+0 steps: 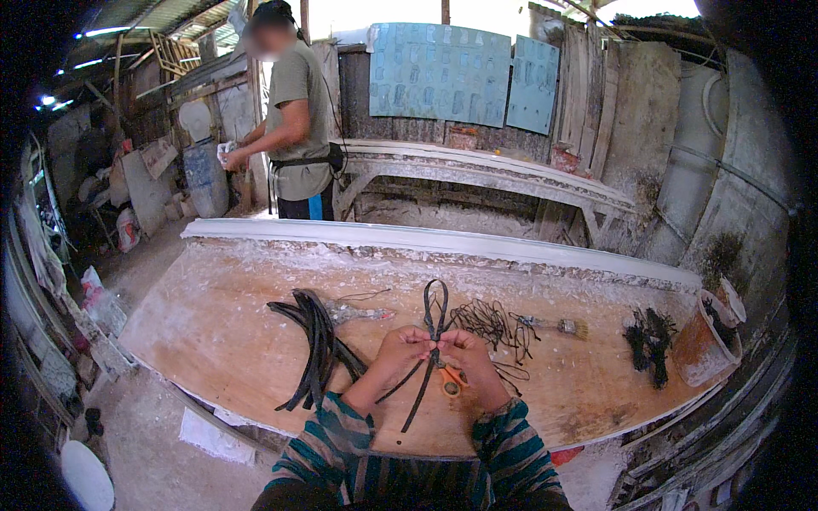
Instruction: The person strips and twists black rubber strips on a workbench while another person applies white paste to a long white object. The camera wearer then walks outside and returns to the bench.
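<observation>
My left hand [398, 353] and my right hand [472, 353] meet over the table, fingertips closed together on a black strip [440, 298]. The strip rises in a narrow loop above my fingers, and its tails hang down toward me. Whether it is knotted where I pinch it, my fingers hide. Orange-handled scissors [451, 387] lie just beside my right hand, partly covered by it. Left of my left hand rests a bundle of thick black strips [316, 353]. A tangle of thin black cords [492, 325] spreads beyond my right hand.
The wooden table [217, 328] has a white moulding [426, 237] along its far edge. A brush [562, 326], black clumps [651, 341] and a dusty orange bucket [703, 349] are at right. Across the floor, another person [302, 119] stands by a long bench [477, 160].
</observation>
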A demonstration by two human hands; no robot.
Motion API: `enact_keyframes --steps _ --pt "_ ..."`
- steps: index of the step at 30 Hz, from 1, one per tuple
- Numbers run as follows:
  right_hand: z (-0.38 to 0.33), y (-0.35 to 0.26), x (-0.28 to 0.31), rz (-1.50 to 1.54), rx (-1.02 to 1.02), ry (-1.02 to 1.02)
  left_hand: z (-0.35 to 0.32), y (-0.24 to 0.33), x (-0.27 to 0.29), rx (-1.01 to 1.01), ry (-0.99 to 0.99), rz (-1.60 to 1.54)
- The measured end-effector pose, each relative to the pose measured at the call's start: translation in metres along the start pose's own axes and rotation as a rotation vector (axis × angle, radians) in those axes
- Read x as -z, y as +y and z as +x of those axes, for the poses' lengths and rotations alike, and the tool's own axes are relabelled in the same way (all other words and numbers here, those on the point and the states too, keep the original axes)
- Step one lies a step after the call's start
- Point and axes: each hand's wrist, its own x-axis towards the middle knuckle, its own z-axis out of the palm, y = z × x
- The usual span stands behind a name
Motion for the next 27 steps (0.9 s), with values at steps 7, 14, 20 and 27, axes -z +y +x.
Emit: enact_keyframes --steps 7,14,20,27 --pt "0.0 -0.002 -0.003 -0.061 0.016 0.04 0.0 0.002 -0.001 -0.044 0.01 0.071" --pt "-0.001 -0.006 -0.005 -0.147 0.007 0.072 -0.004 0.004 -0.005 -0.026 0.018 0.144" --pt "0.004 0.004 0.003 -0.085 0.034 0.039 0.0 0.001 0.0 0.069 -0.048 0.064" --pt "0.009 0.013 0.007 -0.243 0.117 0.028 -0.003 0.004 -0.001 0.114 -0.039 0.073"
